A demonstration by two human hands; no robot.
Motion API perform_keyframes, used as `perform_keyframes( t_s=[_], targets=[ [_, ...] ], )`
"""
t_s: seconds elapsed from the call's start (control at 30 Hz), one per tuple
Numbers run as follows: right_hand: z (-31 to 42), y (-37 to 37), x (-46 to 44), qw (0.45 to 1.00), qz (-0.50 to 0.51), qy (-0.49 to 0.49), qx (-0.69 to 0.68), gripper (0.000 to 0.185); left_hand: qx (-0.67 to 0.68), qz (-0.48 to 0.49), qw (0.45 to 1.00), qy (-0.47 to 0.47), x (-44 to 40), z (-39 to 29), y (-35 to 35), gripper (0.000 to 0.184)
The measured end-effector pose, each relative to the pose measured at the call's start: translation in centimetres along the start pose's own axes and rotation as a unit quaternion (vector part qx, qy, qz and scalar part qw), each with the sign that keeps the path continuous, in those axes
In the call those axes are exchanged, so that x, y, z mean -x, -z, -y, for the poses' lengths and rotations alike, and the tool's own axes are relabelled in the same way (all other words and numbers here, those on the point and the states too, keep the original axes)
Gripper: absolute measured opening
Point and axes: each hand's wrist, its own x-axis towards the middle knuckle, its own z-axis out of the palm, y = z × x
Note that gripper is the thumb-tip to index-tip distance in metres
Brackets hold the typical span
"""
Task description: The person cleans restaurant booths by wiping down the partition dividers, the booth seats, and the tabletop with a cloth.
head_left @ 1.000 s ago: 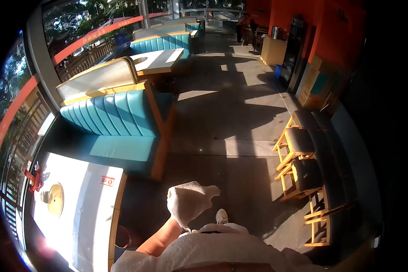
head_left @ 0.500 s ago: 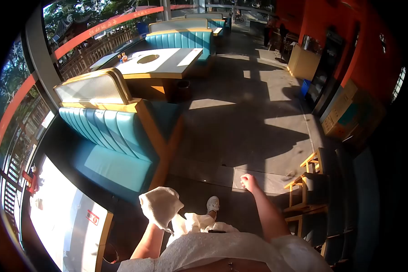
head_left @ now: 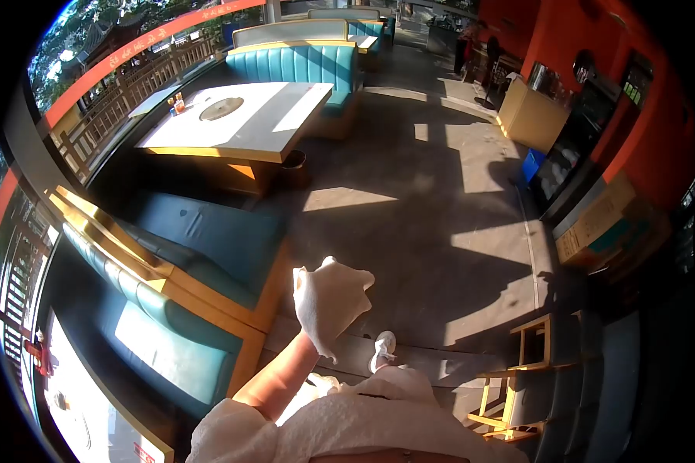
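A white cloth [head_left: 332, 301] is bunched over my left hand [head_left: 307, 349], which is stretched forward above the floor beside the booth. The cloth covers the fingers, and one corner hangs down by the wrist. Closest to that hand is the wooden end of the teal booth bench [head_left: 208, 247]. My right hand is out of the picture.
A white-topped table [head_left: 286, 116] with a round centre plate [head_left: 222, 109] and small condiment bottles [head_left: 177, 104] stands ahead. Another table [head_left: 93, 409] is at lower left. Wooden stools [head_left: 510, 393], a cardboard box [head_left: 598, 224] and a blue bin [head_left: 533, 164] line the right.
My left hand has swung forward and up with the cloth. My right hand has left the view. I have stepped forward, so the booth and far table appear nearer.
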Motion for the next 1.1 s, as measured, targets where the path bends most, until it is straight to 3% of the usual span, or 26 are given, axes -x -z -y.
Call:
perform_keyframes(
  t_s=[0.07,0.17,0.27,0.37,0.43,0.47,0.53,0.57,0.63,0.7,0.73,0.8,0.83,0.87,0.9,0.93,0.97,1.0,1.1],
  targets=[
    [7.7,-2.9,3.5,0.999,0.027,-0.027,0.026,0.014,-0.343,0.015,0.938,-0.048,-5.2,-0.6,-0.7,0.005],
    [21.4,-6.6,4.8,0.995,0.088,0.011,0.045,0.015,-0.339,0.06,0.938,-0.027,-11.6,2.6,-4.2,0.009],
    [39.9,-12.0,5.6,0.976,0.112,0.145,0.115,0.015,-0.341,0.046,0.938,-0.039,-18.7,1.4,-4.3,0.012],
    [59.9,-18.5,2.5,0.905,0.031,0.328,0.268,0.006,-0.344,0.013,0.938,-0.033,-24.7,-0.1,-2.5,0.019],
    [71.9,-23.5,0.2,0.899,-0.018,0.318,0.299,0.012,-0.395,0.093,0.91,0.087,-25.7,7.2,-3.9,0.004],
    [76.7,-25.7,1.7,0.868,-0.03,0.375,0.326,0.012,-0.339,0.013,0.94,0.03,-27.0,8.5,-4.1,0.018],
    [86.5,-30.2,5.5,0.789,-0.072,0.481,0.376,0.013,-0.339,-0.021,0.941,0.001,-30.5,11.1,-5.4,0.025],
    [89.1,-32.3,7.7,0.832,0.032,0.488,0.262,0.011,-0.339,-0.038,0.94,-0.014,-32.2,12.5,-6.0,0.029],
    [93.4,-36.0,12.7,0.862,0.193,0.462,0.078,0.006,-0.314,-0.016,0.949,-0.009,-37.0,15.3,-6.6,0.024],
    [95.5,-39.6,10.8,0.805,0.18,0.543,0.159,0.007,-0.345,0.061,0.936,0.004,-43.5,16.8,-6.4,0.015],
    [96.0,-41.3,7.3,0.761,0.085,0.591,0.254,0.014,-0.359,0.1,0.928,0.009,-47.4,16.5,-5.5,0.011],
    [95.3,-40.4,5.5,0.78,0.132,0.52,0.322,0.016,-0.38,0.168,0.909,0.018,-55.2,16.1,-4.6,0.007],
    [95.3,-39.9,3.8,0.76,0.017,0.458,0.46,0.019,-0.382,0.187,0.905,0.022,-58.5,17.5,-4.7,0.008],
    [94.9,-38.1,5.1,0.83,0.059,0.35,0.429,0.019,-0.384,0.206,0.9,0.025,-61.7,18.8,-4.8,0.009],
    [94.8,-36.9,-0.5,0.896,0.099,0.19,0.389,0.016,-0.395,0.115,0.911,-0.009,-64.8,22.4,-6.1,0.008],
    [92.2,-33.3,-5.5,0.855,0.148,0.379,0.321,0.013,-0.401,0.071,0.913,-0.025,-67.7,23.7,-6.1,0.008],
    [91.8,-31.0,6.3,0.846,0.12,0.503,0.129,0.012,-0.407,0.027,0.912,-0.04,-70.6,25.0,-6.2,0.009],
    [93.3,-29.6,7.6,0.828,0.081,0.507,0.224,0.014,-0.395,0.002,0.917,-0.06,-73.7,25.9,-6.3,0.009],
    [97.4,-27.2,0.0,0.969,-0.003,0.187,0.16,0.014,-0.34,-0.006,0.936,-0.092,-81.0,27.9,-7.4,0.009]
  ],
)
